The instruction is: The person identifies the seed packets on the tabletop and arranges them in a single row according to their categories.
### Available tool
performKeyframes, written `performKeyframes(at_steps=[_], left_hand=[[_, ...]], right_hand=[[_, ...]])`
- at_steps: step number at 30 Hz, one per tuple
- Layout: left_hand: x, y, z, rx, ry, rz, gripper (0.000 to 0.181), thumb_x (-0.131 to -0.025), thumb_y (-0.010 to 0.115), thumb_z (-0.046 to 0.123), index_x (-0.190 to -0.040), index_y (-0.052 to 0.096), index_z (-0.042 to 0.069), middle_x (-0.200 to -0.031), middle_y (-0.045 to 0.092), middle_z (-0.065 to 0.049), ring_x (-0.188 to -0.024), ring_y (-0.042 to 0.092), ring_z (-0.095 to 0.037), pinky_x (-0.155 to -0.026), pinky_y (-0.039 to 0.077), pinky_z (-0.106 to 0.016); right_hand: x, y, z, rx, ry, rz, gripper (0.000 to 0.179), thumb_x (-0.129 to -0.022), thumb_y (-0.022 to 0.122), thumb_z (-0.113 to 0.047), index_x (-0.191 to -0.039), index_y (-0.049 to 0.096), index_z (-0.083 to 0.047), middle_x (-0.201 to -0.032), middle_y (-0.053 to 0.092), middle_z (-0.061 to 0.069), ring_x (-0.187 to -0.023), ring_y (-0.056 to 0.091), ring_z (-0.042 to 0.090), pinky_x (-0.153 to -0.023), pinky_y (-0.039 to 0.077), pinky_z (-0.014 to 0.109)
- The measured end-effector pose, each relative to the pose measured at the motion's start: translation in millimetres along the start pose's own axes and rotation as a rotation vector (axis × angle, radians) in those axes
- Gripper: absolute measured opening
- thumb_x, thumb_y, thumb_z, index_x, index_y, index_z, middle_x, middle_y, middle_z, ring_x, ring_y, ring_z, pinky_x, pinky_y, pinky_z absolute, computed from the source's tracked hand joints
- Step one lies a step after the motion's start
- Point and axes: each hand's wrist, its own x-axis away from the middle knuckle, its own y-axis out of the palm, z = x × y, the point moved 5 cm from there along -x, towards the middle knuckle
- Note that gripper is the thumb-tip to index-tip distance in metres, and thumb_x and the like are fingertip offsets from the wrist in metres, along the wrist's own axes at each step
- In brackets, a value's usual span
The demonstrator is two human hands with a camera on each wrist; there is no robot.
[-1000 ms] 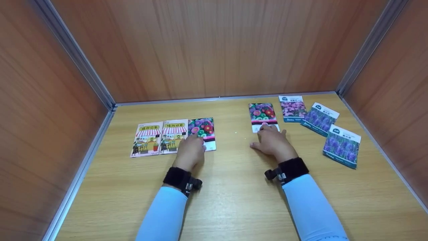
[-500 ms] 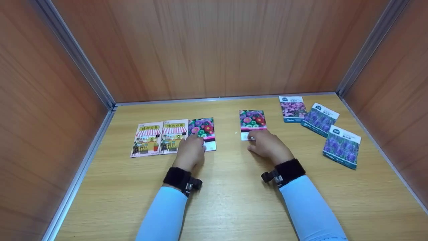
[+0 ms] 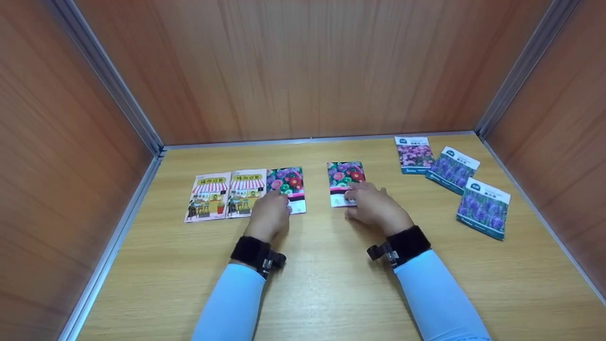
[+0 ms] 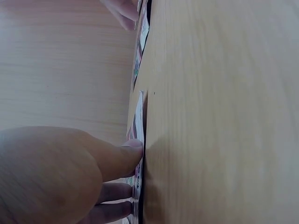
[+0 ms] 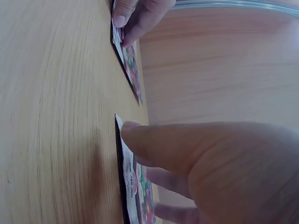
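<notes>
In the head view, my left hand (image 3: 271,212) rests on the lower left part of a flower seed packet (image 3: 290,183) with purple and red blooms. To its right, my right hand (image 3: 378,207) lies on the lower right of a matching flower seed packet (image 3: 342,174), flat on the table. The left wrist view shows the left thumb (image 4: 132,148) against the packet's near edge, with fingers on its face. Likewise, the right thumb (image 5: 133,133) touches the other packet's edge in the right wrist view, its fingers over the printed face. A gap separates the two packets.
Two yellow packets with striped awnings, one at left (image 3: 208,198) and one beside it (image 3: 246,192), adjoin the left flower packet. At right lie a pink-flower packet (image 3: 414,155) and two purple-flower packets, upper (image 3: 453,169) and lower (image 3: 484,207). Wooden panels (image 3: 312,71) enclose the table.
The right hand has slid its flower packet left and toward me, away from the pink-flower packet and closer to the left one. My left hand has stayed in place.
</notes>
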Motion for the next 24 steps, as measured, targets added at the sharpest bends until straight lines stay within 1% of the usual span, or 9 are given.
performKeyframes(at_steps=[2,3,4,7,10,12,15,20,24], left_hand=[[0.3,-0.7,0.5,-0.005,0.01,0.014,0.028,-0.113,0.068,0.022,-0.127,0.081,0.001,-0.156,0.068,-0.026,-0.151,0.062,-0.044,-0.132,0.048,-0.057],[0.3,-0.8,0.7,-0.009,0.014,0.021,0.027,-0.113,0.069,0.022,-0.125,0.081,0.001,-0.155,0.069,-0.026,-0.15,0.063,-0.044,-0.132,0.048,-0.056],[0.5,-1.0,0.8,-0.011,0.017,0.025,0.026,-0.113,0.069,0.022,-0.123,0.081,0.001,-0.154,0.07,-0.025,-0.15,0.063,-0.044,-0.131,0.048,-0.056],[0.7,-0.9,0.9,-0.012,0.024,0.034,0.024,-0.112,0.07,0.021,-0.12,0.082,0.001,-0.15,0.073,-0.025,-0.146,0.066,-0.044,-0.129,0.05,-0.057],[1.0,-0.8,0.7,-0.016,0.027,0.039,0.024,-0.112,0.07,0.021,-0.119,0.082,0.002,-0.15,0.072,-0.025,-0.146,0.066,-0.044,-0.128,0.051,-0.057],[0.9,-0.8,0.3,-0.02,0.027,0.042,0.024,-0.112,0.07,0.022,-0.119,0.082,0.002,-0.152,0.071,-0.025,-0.148,0.065,-0.043,-0.129,0.051,-0.056],[0.8,-0.6,-0.3,-0.024,0.023,0.043,0.024,-0.111,0.069,0.023,-0.117,0.082,0.003,-0.154,0.07,-0.025,-0.149,0.064,-0.042,-0.129,0.05,-0.054],[0.9,-0.1,-0.5,-0.009,0.011,0.023,0.028,-0.112,0.068,0.024,-0.124,0.081,0.002,-0.158,0.067,-0.026,-0.152,0.061,-0.043,-0.132,0.047,-0.056],[0.9,0.3,-0.2,-0.004,0.001,0.012,0.03,-0.113,0.068,0.024,-0.13,0.08,0.001,-0.16,0.065,-0.026,-0.154,0.06,-0.043,-0.133,0.046,-0.057]], right_hand=[[-0.3,-2,4,0.008,0.03,0.039,0.053,-0.111,0.075,-0.035,-0.16,0.067,-0.017,-0.183,0.042,0.014,-0.174,0.029,0.045,-0.136,0.016,0.082],[-0.5,-3,6,0.006,0.049,0.053,0.053,-0.111,0.074,-0.034,-0.161,0.065,-0.017,-0.185,0.038,0.015,-0.175,0.025,0.046,-0.136,0.014,0.082],[-1.0,-4,9,0.004,0.066,0.066,0.054,-0.112,0.074,-0.033,-0.162,0.064,-0.017,-0.186,0.037,0.015,-0.175,0.025,0.046,-0.136,0.015,0.081],[-3.3,-3,16,-0.011,0.11,0.094,0.054,-0.112,0.073,-0.03,-0.164,0.063,-0.017,-0.184,0.038,0.017,-0.173,0.029,0.048,-0.138,0.021,0.078],[-6.2,-1,21,-0.01,0.117,0.097,0.053,-0.113,0.071,-0.028,-0.163,0.063,-0.016,-0.182,0.041,0.018,-0.17,0.035,0.048,-0.137,0.029,0.075],[-8.2,1,23,-0.002,0.109,0.094,0.051,-0.113,0.071,-0.027,-0.162,0.064,-0.015,-0.181,0.043,0.019,-0.169,0.037,0.048,-0.137,0.033,0.073],[-10.7,4,24,0.006,0.085,0.086,0.048,-0.114,0.07,-0.025,-0.16,0.065,-0.012,-0.181,0.044,0.019,-0.168,0.039,0.047,-0.136,0.035,0.072],[-11.9,7,20,0.001,0.055,0.068,0.048,-0.113,0.071,-0.025,-0.16,0.066,-0.014,-0.178,0.049,0.017,-0.167,0.043,0.044,-0.137,0.037,0.066],[-11.8,9,14,-0.015,0.026,0.058,0.048,-0.113,0.072,-0.027,-0.159,0.067,-0.015,-0.178,0.05,0.015,-0.167,0.044,0.043,-0.137,0.039,0.065]])
